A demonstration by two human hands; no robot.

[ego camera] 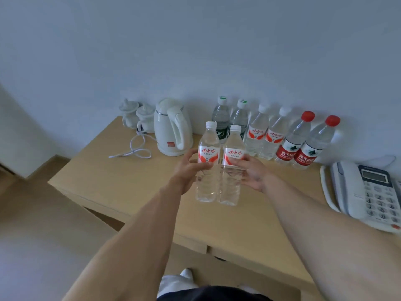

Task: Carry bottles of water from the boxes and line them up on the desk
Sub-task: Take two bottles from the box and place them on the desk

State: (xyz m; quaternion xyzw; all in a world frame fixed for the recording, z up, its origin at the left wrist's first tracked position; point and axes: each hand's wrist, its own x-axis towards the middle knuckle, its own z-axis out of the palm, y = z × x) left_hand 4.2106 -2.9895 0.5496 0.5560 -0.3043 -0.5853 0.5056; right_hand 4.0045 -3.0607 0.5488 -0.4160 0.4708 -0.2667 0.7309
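My left hand (188, 168) grips a white-capped water bottle with a red-and-white label (207, 161). My right hand (252, 170) grips a second bottle of the same kind (231, 166). Both bottles are upright, side by side, over the middle of the wooden desk (134, 183); whether their bases touch the desk I cannot tell. Behind them, along the wall, stands a row of bottles: two with green-marked caps (221, 118), two white-capped ones (257, 131), and two red-capped ones (293, 140).
A white electric kettle (172, 127) with a looped cord (134, 148) stands at the back left, beside two small white lidded cups (136, 116). A desk telephone (373, 192) lies at the right edge. The floor drops away to the left of the desk.
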